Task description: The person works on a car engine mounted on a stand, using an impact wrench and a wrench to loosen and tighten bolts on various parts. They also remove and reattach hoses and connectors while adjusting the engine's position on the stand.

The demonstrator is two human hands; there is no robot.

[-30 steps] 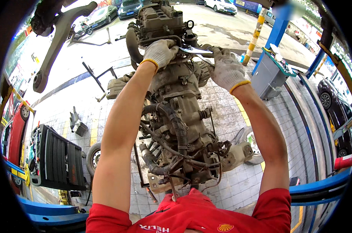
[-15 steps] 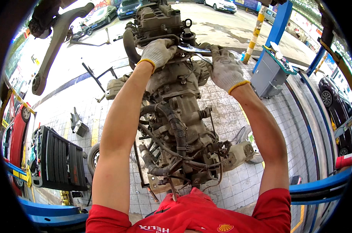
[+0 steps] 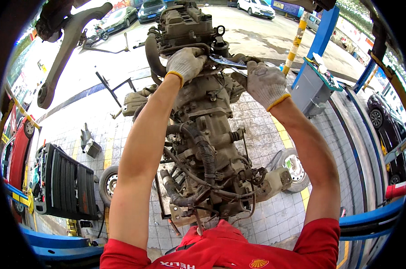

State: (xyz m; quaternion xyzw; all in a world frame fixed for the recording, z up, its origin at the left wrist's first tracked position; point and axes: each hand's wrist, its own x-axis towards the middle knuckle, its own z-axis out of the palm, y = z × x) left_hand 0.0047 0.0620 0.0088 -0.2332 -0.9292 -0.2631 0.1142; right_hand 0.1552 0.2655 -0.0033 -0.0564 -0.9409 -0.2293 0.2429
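A grimy engine with its gearbox (image 3: pixel 207 116) stretches away in front of me, hoses and cables running along it. My right hand (image 3: pixel 266 83), in a white knit glove with a yellow cuff, grips the handles of silver pliers (image 3: pixel 227 61) at the right side of the engine. The pliers' head points left, toward my other hand. My left hand (image 3: pixel 186 64), gloved alike, rests at the join of engine and gearbox with its fingers curled; what they hold is hidden. A thick black hose (image 3: pixel 152 54) bends down just left of it.
A grey tool cabinet (image 3: pixel 311 89) stands to the right beside a blue lift post (image 3: pixel 324 29). A black slatted cart (image 3: pixel 68 184) is at the left, near a wheel (image 3: pixel 109 184). Another wheel (image 3: pixel 294 170) lies right of the gearbox. A metal arm (image 3: pixel 64 54) hangs upper left.
Both hands have shifted slightly right in the picture, along with the engine. The pliers tilt more down to the right, and my right hand sits a little lower. Both grips look unchanged.
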